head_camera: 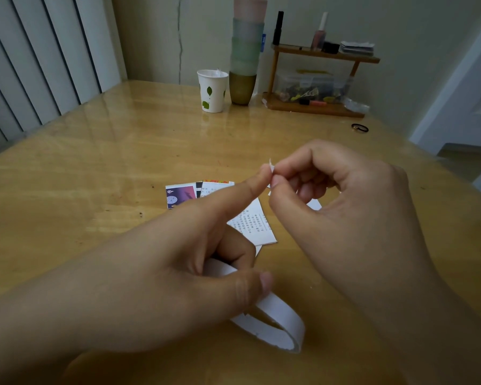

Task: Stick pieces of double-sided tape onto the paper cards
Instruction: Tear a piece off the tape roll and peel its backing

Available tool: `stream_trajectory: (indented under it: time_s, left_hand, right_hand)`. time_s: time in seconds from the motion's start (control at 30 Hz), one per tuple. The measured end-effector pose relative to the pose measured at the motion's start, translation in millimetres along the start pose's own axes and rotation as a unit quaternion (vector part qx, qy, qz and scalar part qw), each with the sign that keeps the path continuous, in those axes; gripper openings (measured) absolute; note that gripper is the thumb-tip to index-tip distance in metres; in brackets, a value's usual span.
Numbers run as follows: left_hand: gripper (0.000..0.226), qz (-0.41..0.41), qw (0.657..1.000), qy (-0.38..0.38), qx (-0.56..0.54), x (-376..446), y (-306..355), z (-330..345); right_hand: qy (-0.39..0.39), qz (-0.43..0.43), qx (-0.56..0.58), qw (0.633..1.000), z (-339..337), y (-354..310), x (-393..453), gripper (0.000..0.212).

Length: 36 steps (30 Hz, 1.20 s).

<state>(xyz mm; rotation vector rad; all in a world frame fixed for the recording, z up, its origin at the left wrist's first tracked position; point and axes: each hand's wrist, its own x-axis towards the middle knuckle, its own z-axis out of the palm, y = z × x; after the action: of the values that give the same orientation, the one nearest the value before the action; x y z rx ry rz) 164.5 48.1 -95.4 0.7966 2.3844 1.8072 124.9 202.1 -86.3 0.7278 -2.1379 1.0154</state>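
My left hand (pixel 178 262) grips a white roll of double-sided tape (pixel 275 323) between thumb and curled fingers, low over the table, with its index finger stretched out. A tiny white tape piece (pixel 270 164) sits at that fingertip. My right hand (pixel 339 207) pinches this piece between thumb and index finger. Beneath both hands lie several paper cards (pixel 257 218), one white with printed text, one purple (pixel 179 197) at the left; the hands partly cover them.
On the wooden table (pixel 109 168) stand a white paper cup with green leaves (pixel 212 91) and a tall stack of cups (pixel 245 54) at the back. A small wooden shelf (pixel 317 79) with bottles and a clear box stands back right. A black hair tie (pixel 360 128) lies near it.
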Motion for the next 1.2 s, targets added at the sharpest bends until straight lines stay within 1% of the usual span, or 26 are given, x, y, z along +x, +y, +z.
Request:
stream_trajectory:
  time_s: [0.03, 0.07, 0.17, 0.43, 0.5, 0.7, 0.8, 0.83, 0.9, 0.97, 1.03, 1.2]
  left_hand:
    - [0.058, 0.021, 1.000, 0.005, 0.019, -3.5, -5.2, 0.0]
    - [0.060, 0.024, 0.999, 0.018, 0.020, -3.3, -4.5, 0.6]
    - [0.055, 0.011, 1.000, 0.017, 0.022, -2.6, -3.2, 5.4]
    - [0.059, -0.015, 0.998, 0.054, 0.032, -2.5, -2.9, 9.0]
    - [0.060, -0.015, 0.998, 0.052, 0.030, -2.0, -1.6, 9.4]
    - [0.062, -0.030, 0.999, 0.032, 0.021, -4.9, 0.0, 7.4]
    - [0.064, -0.036, 0.998, 0.025, 0.046, -4.3, -1.4, 5.7]
    - [0.068, -0.035, 0.998, 0.018, 0.045, -3.8, -3.9, 2.9]
    - [0.086, -0.021, 0.998, -0.010, 0.053, -3.6, -1.7, -2.7]
    - [0.082, -0.019, 0.997, -0.031, 0.072, -5.2, -4.4, -7.2]
    - [0.079, -0.021, 0.996, -0.032, 0.075, -6.2, -5.6, -10.0]
    - [0.079, -0.020, 0.997, -0.035, 0.071, -5.6, -5.0, -9.0]
  right_hand:
    - [-0.002, -0.001, -0.002, 1.000, 0.0, 0.0, -0.1, 0.007]
    - [-0.004, -0.001, -0.004, 1.000, 0.2, 0.3, -0.3, 0.007]
    - [-0.013, 0.004, -0.002, 1.000, 0.2, 1.2, -0.7, 0.007]
    - [-0.024, 0.012, -0.003, 1.000, 0.4, 0.8, -1.0, 0.007]
    - [-0.023, 0.012, -0.004, 1.000, 0.7, 0.8, -1.2, 0.007]
    - [-0.026, 0.015, -0.003, 1.000, 1.1, 1.5, -1.3, 0.007]
    - [-0.025, 0.016, -0.004, 1.000, 1.0, 1.3, -1.2, 0.006]
    - [-0.024, 0.016, -0.003, 1.000, 1.0, 1.2, -1.3, 0.006]
    - [-0.024, 0.019, 0.000, 1.000, 1.2, 0.9, -1.3, 0.007]
    - [-0.023, 0.020, 0.001, 1.000, 1.1, 0.8, -1.3, 0.007]
    - [-0.023, 0.018, 0.000, 1.000, 1.0, 0.8, -1.3, 0.007]
    - [-0.025, 0.017, -0.003, 1.000, 1.1, 1.2, -1.2, 0.007]
